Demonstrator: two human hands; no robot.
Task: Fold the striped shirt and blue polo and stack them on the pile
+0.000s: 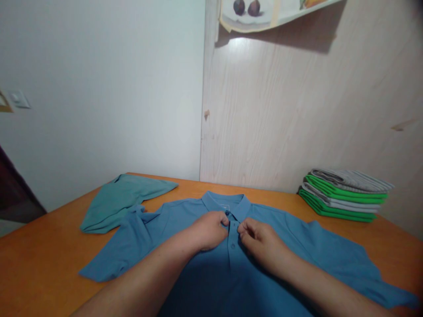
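A blue polo shirt lies spread out, front side up, with its collar toward the wall and its short sleeves out to both sides. My left hand is closed at the left edge of the button placket, fingers pinching the shirt fabric. On the placket's other side, my right hand pinches its edge between thumb and fingers. One button shows near the collar and another lower on the placket. Part of the shirt's body is hidden under my forearms.
A crumpled green cloth lies at the back left, close to the shirt's sleeve. A stack of folded green, grey and striped clothes stands at the back right. The orange table meets a wall behind; a fruit picture hangs above.
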